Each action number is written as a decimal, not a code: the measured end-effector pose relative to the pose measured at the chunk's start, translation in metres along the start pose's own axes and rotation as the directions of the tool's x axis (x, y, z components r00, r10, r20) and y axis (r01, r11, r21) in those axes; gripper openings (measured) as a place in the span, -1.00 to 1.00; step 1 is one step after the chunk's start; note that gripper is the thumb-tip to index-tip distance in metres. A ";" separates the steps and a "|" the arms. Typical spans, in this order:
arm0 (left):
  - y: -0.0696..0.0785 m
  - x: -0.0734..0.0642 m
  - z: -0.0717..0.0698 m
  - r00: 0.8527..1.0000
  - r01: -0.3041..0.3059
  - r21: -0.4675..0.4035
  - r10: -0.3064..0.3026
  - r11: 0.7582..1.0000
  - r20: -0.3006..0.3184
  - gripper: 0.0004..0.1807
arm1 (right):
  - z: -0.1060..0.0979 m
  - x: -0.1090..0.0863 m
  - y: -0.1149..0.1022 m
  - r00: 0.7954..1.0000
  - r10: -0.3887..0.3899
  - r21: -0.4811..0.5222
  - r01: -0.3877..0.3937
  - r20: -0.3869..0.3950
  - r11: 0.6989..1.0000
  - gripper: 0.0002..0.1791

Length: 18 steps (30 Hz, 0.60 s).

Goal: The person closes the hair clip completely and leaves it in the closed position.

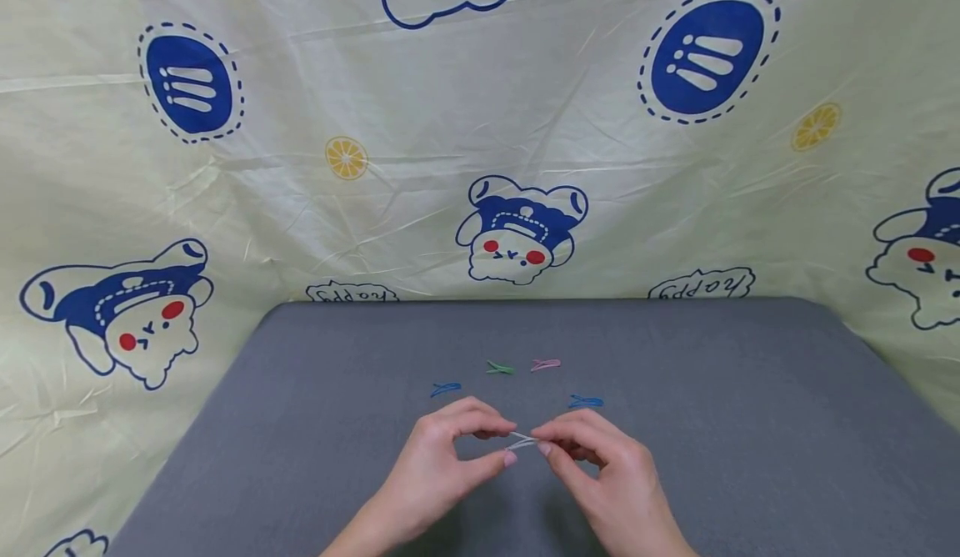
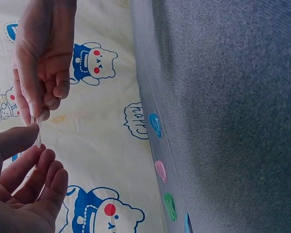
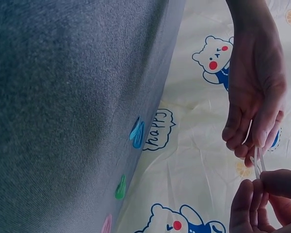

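Observation:
A white snap hair clip (image 1: 522, 440) is held up between both hands above the grey table, its two arms spread apart toward the left. My left hand (image 1: 431, 457) has thumb and forefinger on the spread ends of the clip. With thumb and forefinger, my right hand (image 1: 615, 461) pinches the joined end. In the right wrist view the white clip (image 3: 257, 164) shows as two thin strips between the fingertips. Just beyond the right hand lies a blue hair clip (image 1: 586, 401). Another blue hair clip (image 1: 446, 388) lies beyond the left hand.
Farther back on the grey table (image 1: 300, 424) lie a green hair clip (image 1: 499, 368) and a pink hair clip (image 1: 546, 364), side by side with their arms spread. A pale printed cloth (image 1: 420, 232) hangs behind the table and along its sides.

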<state>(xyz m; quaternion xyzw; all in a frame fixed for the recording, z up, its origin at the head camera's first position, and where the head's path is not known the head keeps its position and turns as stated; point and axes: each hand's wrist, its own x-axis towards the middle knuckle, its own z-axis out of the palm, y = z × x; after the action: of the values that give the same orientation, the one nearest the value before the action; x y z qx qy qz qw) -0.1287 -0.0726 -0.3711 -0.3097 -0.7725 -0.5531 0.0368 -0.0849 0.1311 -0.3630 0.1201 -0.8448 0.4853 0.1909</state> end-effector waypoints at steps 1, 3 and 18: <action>0.000 0.000 0.000 1.000 -0.005 0.005 0.005 1.000 -0.004 -0.78 | 0.001 0.000 0.000 1.000 -0.005 0.003 0.005 -0.002 1.000 -0.66; 0.000 0.000 0.001 1.000 -0.005 0.014 0.005 1.000 -0.009 -0.79 | 0.002 -0.001 0.000 1.000 -0.007 0.012 0.007 -0.003 1.000 -0.69; 0.001 -0.001 0.003 0.999 -0.010 0.008 0.010 1.000 -0.049 -0.90 | 0.004 -0.002 0.004 0.999 -0.039 0.034 0.040 -0.017 0.999 -0.68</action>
<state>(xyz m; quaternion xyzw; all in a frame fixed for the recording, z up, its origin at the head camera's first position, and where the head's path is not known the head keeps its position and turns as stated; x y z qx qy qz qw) -0.1268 -0.0706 -0.3719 -0.2998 -0.7721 -0.5572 0.0596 -0.0851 0.1295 -0.3684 0.1361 -0.8323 0.4968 0.2050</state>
